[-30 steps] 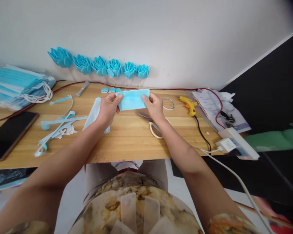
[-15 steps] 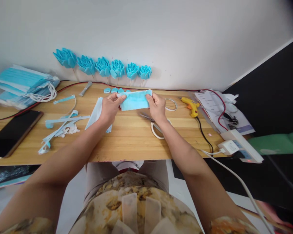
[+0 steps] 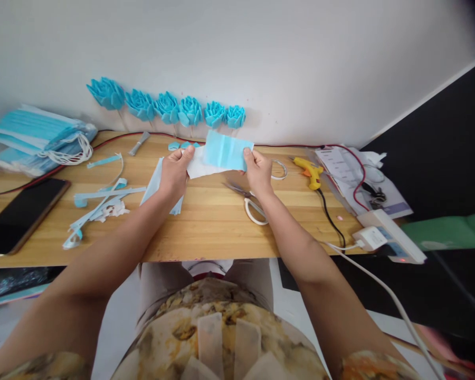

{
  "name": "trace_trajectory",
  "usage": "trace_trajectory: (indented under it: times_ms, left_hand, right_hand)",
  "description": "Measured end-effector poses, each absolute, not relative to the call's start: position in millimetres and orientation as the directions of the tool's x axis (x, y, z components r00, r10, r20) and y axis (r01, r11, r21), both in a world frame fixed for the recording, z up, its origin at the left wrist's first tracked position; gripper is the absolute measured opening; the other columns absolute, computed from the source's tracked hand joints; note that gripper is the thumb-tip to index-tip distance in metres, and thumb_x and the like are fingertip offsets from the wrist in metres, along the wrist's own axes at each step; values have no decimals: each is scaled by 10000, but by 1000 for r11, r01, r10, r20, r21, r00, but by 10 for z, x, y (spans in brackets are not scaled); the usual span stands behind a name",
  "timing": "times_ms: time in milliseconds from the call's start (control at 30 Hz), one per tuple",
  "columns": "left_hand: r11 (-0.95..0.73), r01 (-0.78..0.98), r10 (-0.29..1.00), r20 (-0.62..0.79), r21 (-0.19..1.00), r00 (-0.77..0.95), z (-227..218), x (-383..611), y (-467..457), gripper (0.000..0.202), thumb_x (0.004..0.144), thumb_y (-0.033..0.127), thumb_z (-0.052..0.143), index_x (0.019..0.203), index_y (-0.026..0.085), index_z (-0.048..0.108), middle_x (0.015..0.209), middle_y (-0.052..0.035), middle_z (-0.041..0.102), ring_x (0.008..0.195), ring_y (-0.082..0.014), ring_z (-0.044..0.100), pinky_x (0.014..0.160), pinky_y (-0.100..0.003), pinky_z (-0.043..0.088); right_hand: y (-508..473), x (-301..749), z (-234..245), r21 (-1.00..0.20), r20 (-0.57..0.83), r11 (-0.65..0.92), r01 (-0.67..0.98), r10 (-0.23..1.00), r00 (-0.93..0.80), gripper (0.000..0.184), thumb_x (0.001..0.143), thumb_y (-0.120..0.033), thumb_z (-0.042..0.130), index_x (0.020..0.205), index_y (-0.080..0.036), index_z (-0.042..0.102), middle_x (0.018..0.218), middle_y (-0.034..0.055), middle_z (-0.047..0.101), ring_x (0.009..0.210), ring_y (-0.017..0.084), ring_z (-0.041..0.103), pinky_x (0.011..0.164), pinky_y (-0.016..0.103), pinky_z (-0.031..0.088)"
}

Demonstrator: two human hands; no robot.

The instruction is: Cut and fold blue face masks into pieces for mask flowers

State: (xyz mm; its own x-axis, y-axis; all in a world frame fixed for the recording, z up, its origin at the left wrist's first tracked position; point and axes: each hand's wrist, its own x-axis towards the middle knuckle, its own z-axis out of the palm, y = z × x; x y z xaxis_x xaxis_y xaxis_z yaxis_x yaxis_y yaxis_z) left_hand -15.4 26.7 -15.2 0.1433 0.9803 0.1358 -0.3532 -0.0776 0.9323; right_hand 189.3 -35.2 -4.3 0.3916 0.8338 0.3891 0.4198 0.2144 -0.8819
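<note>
My right hand (image 3: 258, 168) pinches the right edge of a blue mask-fabric sheet (image 3: 226, 151) above the table. A white mask-fabric layer (image 3: 201, 162) lies partly behind the blue one, its left end pinched in my left hand (image 3: 176, 170). The two layers overlap in the middle. Under my left wrist lie pale blue mask pieces (image 3: 152, 184), partly hidden by the hand. White-handled scissors (image 3: 255, 211) rest on the wood near my right wrist, the wrist covering a part of them. A roll of tape (image 3: 279, 169) sits just beyond my right hand.
Several blue fabric flowers (image 3: 166, 107) on sticks stand along the wall. Cut strips (image 3: 103, 206), a phone (image 3: 26, 216) and a mask stack (image 3: 39, 134) lie left. A yellow glue gun (image 3: 309, 172), papers (image 3: 342, 166) and a power strip (image 3: 396, 237) are on the right.
The blue sheet has come apart from the white layer, shifting up and to the right with my right hand. My left hand has moved slightly left, holding the white layer, which now shows.
</note>
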Motion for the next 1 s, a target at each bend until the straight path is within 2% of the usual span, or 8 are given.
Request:
trace_trajectory:
  times_ms: [100,333,500,633,733,833,900,1000]
  left_hand:
    - [-69,-419,981,139,906,139,-192,-149,313,574,706,676,853,645,201,536,561,38,493,504,-104,489,476,-241,371]
    - [-83,-425,984,140,901,106,-187,-130,313,602,659,731,848,683,207,553,612,4,578,640,-165,623,541,-263,445]
    - [-113,-397,982,163,911,95,-106,-180,306,550,750,714,793,724,226,540,665,-7,608,731,-186,651,555,-284,446]
    - [-142,-384,988,153,912,-1,-95,-313,448,563,766,753,757,787,236,534,705,8,604,734,-168,615,542,-297,397]
    - [-152,-331,988,156,931,-12,-131,-450,611,609,769,819,709,817,244,512,703,9,586,905,-200,641,610,-308,419]
    - [-155,-260,988,146,953,-55,-154,-555,722,687,684,917,678,740,265,467,659,-14,562,1034,-257,641,630,-347,437]
    - [-205,-215,976,182,955,-122,-132,-598,744,719,637,944,675,675,271,426,646,-30,558,1016,-277,647,613,-376,423]
    - [-354,-92,916,325,931,-237,-36,-653,727,723,700,915,656,616,257,369,606,-32,502,895,-254,647,583,-372,342]
  right_hand:
    - [-294,1954,-74,-912,371,220,347,803,466,603,897,-782,493,652,-232,457,531,-42,476,490,108,481,503,254,371]
    - [-240,1997,-65,-931,358,233,282,739,571,557,880,-759,539,712,-229,512,597,-57,419,540,94,465,547,242,431]
    - [-227,2011,-52,-927,374,298,227,710,597,436,892,-643,610,774,-225,582,649,-46,453,588,98,446,576,243,446]
    - [-202,2039,-60,-925,378,315,214,689,619,403,885,-617,631,802,-223,607,687,-32,478,632,107,449,601,245,464]
    - [-192,2045,-65,-912,409,313,265,674,615,459,873,-674,595,767,-229,565,681,-29,435,631,111,435,597,252,466]
    - [-190,2040,-70,-905,424,302,299,674,604,497,876,-714,546,742,-237,521,667,-31,388,625,116,421,595,258,467]
    - [-191,2035,-74,-909,417,302,287,679,604,507,859,-727,564,738,-237,520,663,-34,380,623,115,411,592,257,460]
    - [-193,2027,-73,-914,405,325,244,681,610,516,816,-733,622,735,-231,539,659,-39,388,615,107,393,576,248,435]
